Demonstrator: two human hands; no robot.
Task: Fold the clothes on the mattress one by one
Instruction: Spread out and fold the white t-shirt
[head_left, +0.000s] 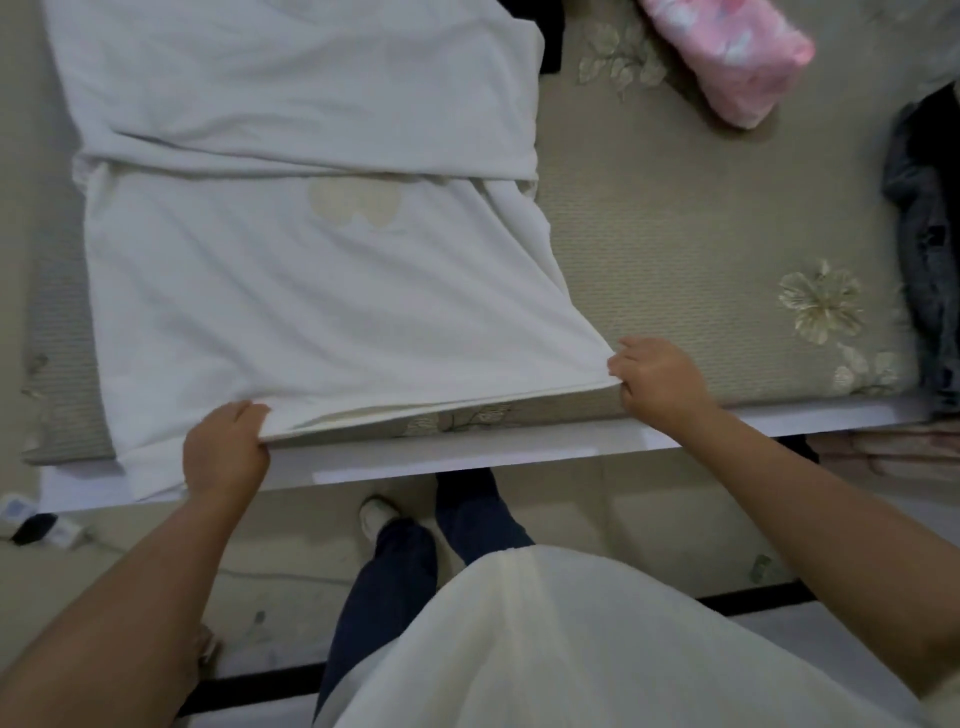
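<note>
Lying spread across the mattress (675, 249), the white garment (311, 291) is pinched at its near hem by both hands: the left hand (226, 449) is closed on one corner, the right hand (657, 382) on the other. The hem is held taut, probably so it can be folded away evenly.

view: one head-worn wide-angle camera, no second view to share with
facing: steeply down and forward, over the person's own torso and legs
nearness: close, both forearms reach in from the bottom corners
coverage: near edge of the mattress (675, 249), strip of floor (291, 571) below it
distortion: straight edges bow slightly outward
</note>
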